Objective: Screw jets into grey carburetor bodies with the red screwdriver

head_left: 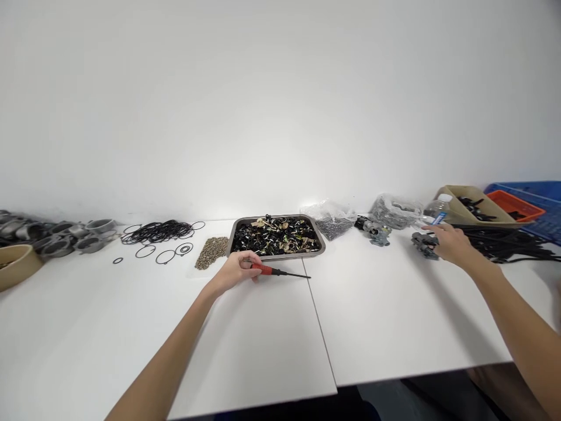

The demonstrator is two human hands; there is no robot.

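My left hand point(239, 271) is closed around the red handle of a screwdriver point(265, 269). The black shaft points right, low over the seam between two table tops. On the right, my right hand point(451, 242) is at a small grey metal casting that looks like a carburetor point(423, 245). Its index finger stretches out over the top of the casting; the other fingers are partly hidden, and a firm grip does not show. A second, similar carburetor point(377, 233) lies further left. Just beyond my left hand stands a metal tray point(280, 256) heaped with small black and brass-coloured parts.
Black rubber rings point(162, 232), grey metal castings point(90, 242) and a beige bowl point(20, 263) lie left. Small brass pieces point(211, 252) sit beside the tray. Plastic bags point(333, 222), a bottle point(438, 207), black hoses point(508, 242) and bins point(464, 196) line the right back.
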